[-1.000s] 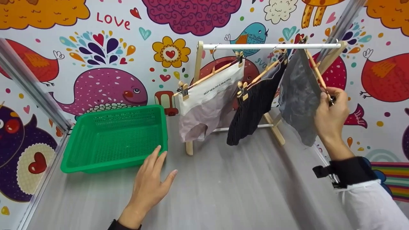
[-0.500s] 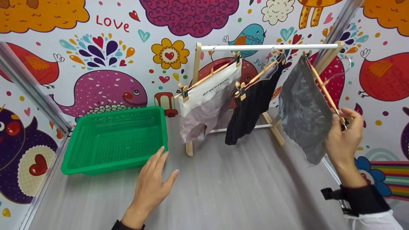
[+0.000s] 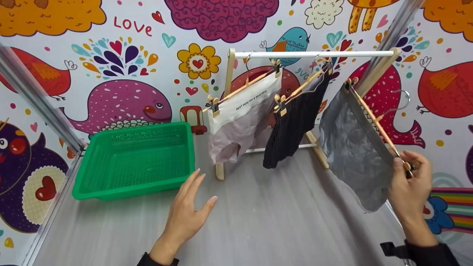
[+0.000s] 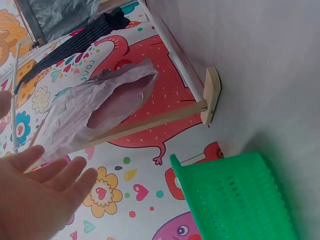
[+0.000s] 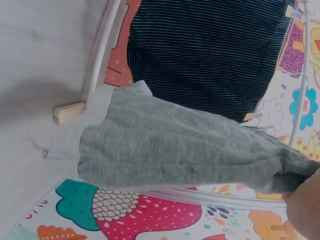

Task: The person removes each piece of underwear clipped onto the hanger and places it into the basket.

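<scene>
My right hand [image 3: 411, 190] grips the near clip end of a wooden clip hanger [image 3: 377, 123]. From it hangs a grey garment [image 3: 353, 147], and its metal hook [image 3: 402, 98] stands free of the rail, pointing right. In the right wrist view the grey cloth [image 5: 165, 145] stretches away from the hand [image 5: 305, 207]. My left hand [image 3: 187, 212], fingers spread and holding nothing, hovers by the near right corner of a green plastic basket [image 3: 135, 194]. White-and-pale-pink underpants [image 3: 240, 118] and black striped shorts [image 3: 295, 122] hang on the rack from clip hangers.
The drying rack has a white top rail [image 3: 317, 54] and wooden legs [image 3: 220, 171], and stands on a grey tabletop [image 3: 258, 221]. Behind it is a patterned wall [image 3: 136, 55]. Metal frame posts [image 3: 44, 96] edge the space at both sides.
My right hand has brought the hanger with the grey garment down, right and toward me, away from the rail. The left hand has shifted slightly right.
</scene>
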`<state>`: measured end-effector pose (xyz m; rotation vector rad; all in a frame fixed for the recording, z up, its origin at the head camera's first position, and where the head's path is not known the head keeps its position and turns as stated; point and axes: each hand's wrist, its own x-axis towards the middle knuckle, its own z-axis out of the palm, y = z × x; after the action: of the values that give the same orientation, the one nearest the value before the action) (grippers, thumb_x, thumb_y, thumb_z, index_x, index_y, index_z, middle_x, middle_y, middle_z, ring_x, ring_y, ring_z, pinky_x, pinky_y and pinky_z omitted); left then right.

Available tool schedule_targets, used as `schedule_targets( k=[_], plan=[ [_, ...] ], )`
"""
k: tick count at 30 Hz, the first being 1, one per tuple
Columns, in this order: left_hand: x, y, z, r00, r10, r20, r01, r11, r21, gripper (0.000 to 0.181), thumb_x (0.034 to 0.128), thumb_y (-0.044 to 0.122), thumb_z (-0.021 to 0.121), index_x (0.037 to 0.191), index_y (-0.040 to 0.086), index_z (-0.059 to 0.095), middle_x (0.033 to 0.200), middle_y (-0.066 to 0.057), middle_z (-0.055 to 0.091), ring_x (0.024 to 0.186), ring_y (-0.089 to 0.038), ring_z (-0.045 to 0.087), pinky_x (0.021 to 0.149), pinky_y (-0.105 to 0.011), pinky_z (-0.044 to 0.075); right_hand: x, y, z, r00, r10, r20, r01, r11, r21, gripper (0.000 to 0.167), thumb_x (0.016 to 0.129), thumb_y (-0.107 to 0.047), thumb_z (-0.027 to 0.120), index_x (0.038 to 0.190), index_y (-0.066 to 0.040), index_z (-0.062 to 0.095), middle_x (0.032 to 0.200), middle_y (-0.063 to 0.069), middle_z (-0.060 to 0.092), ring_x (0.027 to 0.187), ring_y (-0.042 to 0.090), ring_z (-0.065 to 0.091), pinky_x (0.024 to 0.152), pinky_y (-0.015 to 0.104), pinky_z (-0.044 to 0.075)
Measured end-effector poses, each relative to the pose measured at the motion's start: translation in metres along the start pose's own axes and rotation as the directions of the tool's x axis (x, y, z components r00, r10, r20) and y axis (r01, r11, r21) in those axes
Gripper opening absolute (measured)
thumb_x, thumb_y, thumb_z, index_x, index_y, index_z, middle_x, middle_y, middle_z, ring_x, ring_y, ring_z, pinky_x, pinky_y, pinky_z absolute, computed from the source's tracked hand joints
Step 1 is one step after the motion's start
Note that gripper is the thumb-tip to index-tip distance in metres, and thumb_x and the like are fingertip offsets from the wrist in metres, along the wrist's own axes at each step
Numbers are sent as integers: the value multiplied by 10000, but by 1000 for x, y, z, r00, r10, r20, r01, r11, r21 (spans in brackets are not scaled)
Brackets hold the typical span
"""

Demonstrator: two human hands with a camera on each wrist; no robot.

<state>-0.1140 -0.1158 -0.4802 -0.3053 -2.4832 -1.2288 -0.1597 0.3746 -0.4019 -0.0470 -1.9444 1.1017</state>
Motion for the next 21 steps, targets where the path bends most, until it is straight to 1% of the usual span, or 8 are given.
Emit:
schedule_targets(
  k=[2, 4, 8, 12, 15, 17, 19, 21],
  plan=[
    [0, 2, 1, 1000, -10, 4, 10, 1000, -14, 680, 951, 306, 796, 1524, 61, 523, 1633, -109, 415, 1481, -360, 412, 1099, -655, 414, -4, 2, -4, 1000, -14, -19, 15, 999, 43, 283, 1032, 85, 562, 1315, 79, 558, 1141, -112, 615, 1101, 40, 683, 894, 136, 511],
    [-1, 3, 3, 999, -31, 13, 32, 999, -42, 684, 956, 317, 791, 1532, 72, 516, 1639, -95, 407, 1489, -354, 400, 1105, -660, 405, -8, 4, -8, 998, -33, -46, 38, 994, 102, 260, 1032, 89, 559, 1291, 115, 544, 1136, -64, 646, 1098, 61, 697, 919, 153, 519],
    [-5, 6, 9, 996, -80, 29, 83, 991, -107, 688, 955, 307, 790, 1541, 85, 504, 1645, -81, 395, 1504, -353, 374, 1115, -675, 381, -16, 5, -12, 991, -86, -101, 108, 966, 234, 235, 1032, 105, 544, 1247, 190, 500, 1122, 22, 680, 1058, 110, 726, 965, 192, 527],
    [-9, 7, 18, 995, -92, 33, 96, 985, -142, 688, 950, 304, 793, 1540, 98, 504, 1641, -71, 400, 1503, -347, 377, 1117, -677, 377, -22, 4, -14, 984, -120, -135, 154, 946, 285, 223, 1029, 125, 531, 1229, 211, 486, 1120, 55, 686, 1037, 130, 734, 978, 223, 535],
    [-9, 8, 23, 995, -89, 41, 95, 983, -158, 689, 955, 330, 786, 1542, 108, 503, 1642, -62, 399, 1500, -335, 383, 1119, -668, 378, -25, 1, -17, 981, -114, -155, 162, 924, 345, 201, 1022, 144, 523, 1205, 219, 487, 1103, 97, 687, 1030, 149, 739, 944, 224, 553],
    [-7, 9, 25, 995, -84, 48, 91, 982, -167, 690, 956, 334, 783, 1545, 114, 500, 1643, -56, 398, 1498, -327, 387, 1121, -663, 378, -27, -2, -21, 980, -115, -163, 168, 918, 359, 190, 1021, 145, 524, 1192, 220, 493, 1085, 97, 681, 1025, 148, 741, 895, 200, 563],
    [-5, 10, 25, 996, -74, 50, 82, 981, -174, 688, 953, 326, 785, 1545, 119, 502, 1643, -49, 399, 1495, -320, 395, 1121, -656, 383, -28, -4, -23, 978, -116, -173, 177, 901, 396, 179, 1011, 155, 531, 1171, 227, 493, 1059, 115, 680, 1009, 154, 748, 819, 159, 563],
    [-3, 12, 25, 997, -63, 48, 70, 981, -181, 691, 947, 313, 789, 1546, 124, 501, 1642, -42, 401, 1491, -315, 402, 1120, -652, 386, -30, -5, -26, 978, -126, -169, 183, 904, 386, 182, 1015, 137, 545, 1165, 226, 495, 1051, 95, 688, 999, 139, 748, 751, 118, 542]
  ],
)
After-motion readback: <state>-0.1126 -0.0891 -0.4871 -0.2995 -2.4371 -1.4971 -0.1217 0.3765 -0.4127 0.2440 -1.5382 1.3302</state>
